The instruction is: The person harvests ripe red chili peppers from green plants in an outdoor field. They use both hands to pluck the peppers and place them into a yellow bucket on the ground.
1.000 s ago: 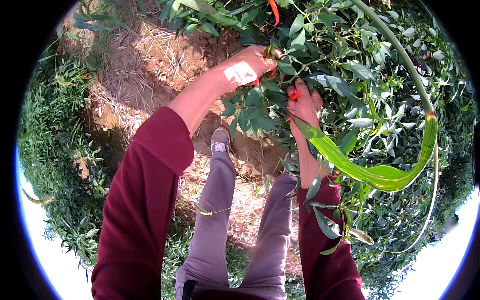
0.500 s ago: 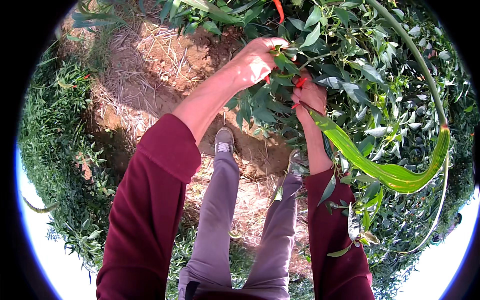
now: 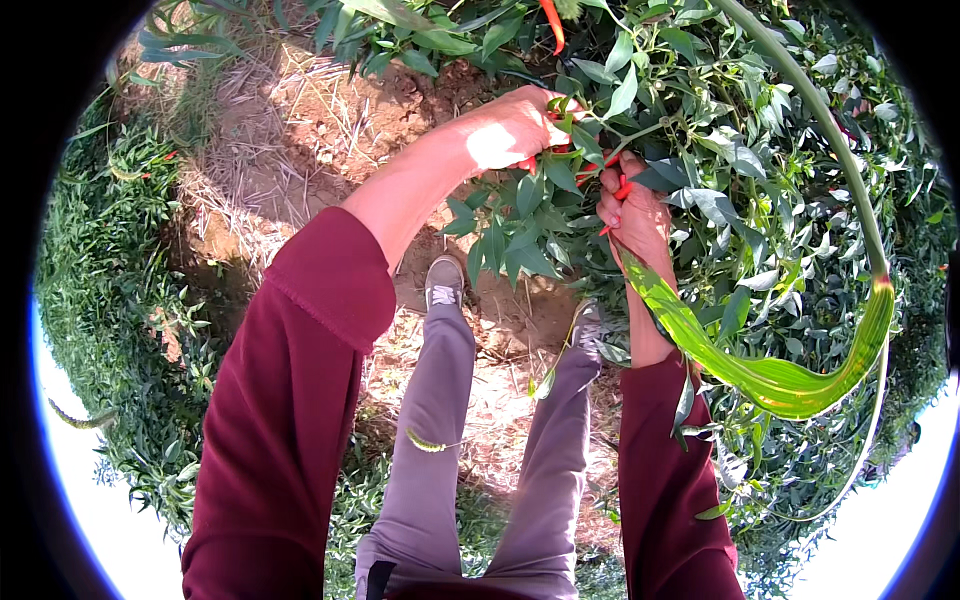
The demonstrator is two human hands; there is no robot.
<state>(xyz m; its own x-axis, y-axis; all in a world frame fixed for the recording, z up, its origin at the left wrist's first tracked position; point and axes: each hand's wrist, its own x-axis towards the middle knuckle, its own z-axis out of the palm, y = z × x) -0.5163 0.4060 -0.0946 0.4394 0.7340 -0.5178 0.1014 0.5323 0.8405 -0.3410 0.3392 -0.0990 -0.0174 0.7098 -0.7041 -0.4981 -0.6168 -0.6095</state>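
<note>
My left hand [image 3: 528, 112] is closed among the leaves of a chili plant [image 3: 530, 195], with red chili peppers [image 3: 528, 164] showing under its fingers. To its right and slightly nearer, my right hand [image 3: 645, 218] has its fingers curled round a bright red chili pepper [image 3: 623, 188]; a red tip also pokes out lower down. Another slim red chili [image 3: 588, 174] lies among the leaves between the two hands. Leaves partly cover the fingertips of the left hand. Farther off, a red chili [image 3: 553, 25] hangs at the top.
A long green blade-like leaf [image 3: 745, 375] on a thick bent stalk [image 3: 835, 120] arches close to my right forearm. Dense chili bushes fill the right side, and another row of plants [image 3: 110, 300] stands left. Straw-strewn soil [image 3: 300, 110] lies between, with my shoes [image 3: 445, 280] on it.
My right hand has shifted a little right and nearer, away from the left hand. A red chili between the hands shows more plainly. My left hand stays at the same branch.
</note>
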